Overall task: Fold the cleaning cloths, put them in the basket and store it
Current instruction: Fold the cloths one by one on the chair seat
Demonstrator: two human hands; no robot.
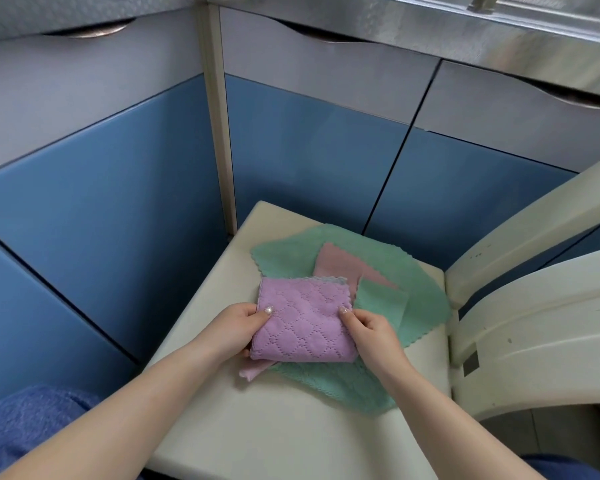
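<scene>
Now the folded purple cloth (303,318) is pinched at its side edges between the left hand (238,329) and right hand (369,329), its fold line lying nearest the wrists. Beyond and under it green cloths (420,299) and a pink cloth (340,265) are spread unfolded. No basket is seen.
</scene>
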